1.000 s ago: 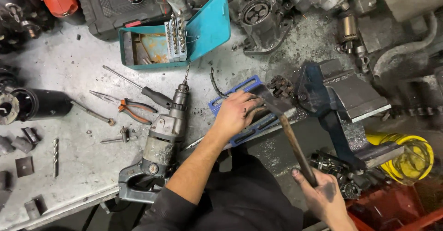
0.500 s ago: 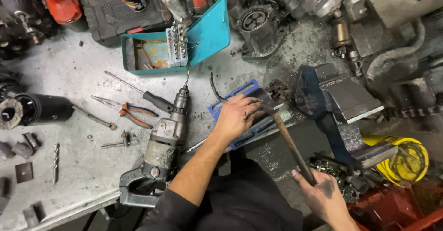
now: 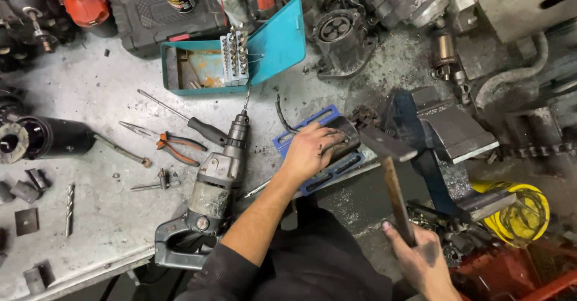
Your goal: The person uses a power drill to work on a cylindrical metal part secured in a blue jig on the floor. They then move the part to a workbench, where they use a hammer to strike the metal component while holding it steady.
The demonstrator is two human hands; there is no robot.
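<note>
The left hand (image 3: 312, 150) lies flat with its fingers spread on a dark metal block (image 3: 344, 140). It presses down on the block but does not wrap around it. The block sits on a blue plastic tray (image 3: 312, 181) at the front edge of the grey, dusty counter (image 3: 96, 211). The left arm is bare and reaches up from the dark sleeve near the bottom of the view.

The right hand (image 3: 421, 259) is low on the right. Its grip is closed tight around the brown wooden handle of a hammer (image 3: 390, 168). The handle points up and away from the body. The hammer's dark steel head is just beside the block, right by the left fingertips. I cannot tell if the head touches the block.

A blue metal vise (image 3: 433, 126) stands just right of the hammer head. A grey electric drill (image 3: 210, 193) lies left of the left arm. Orange-handled pliers (image 3: 171, 144) and a black-handled screwdriver (image 3: 192, 125) lie beyond the drill. An open teal tin box (image 3: 264, 42) of drill bits sits farther back.
</note>
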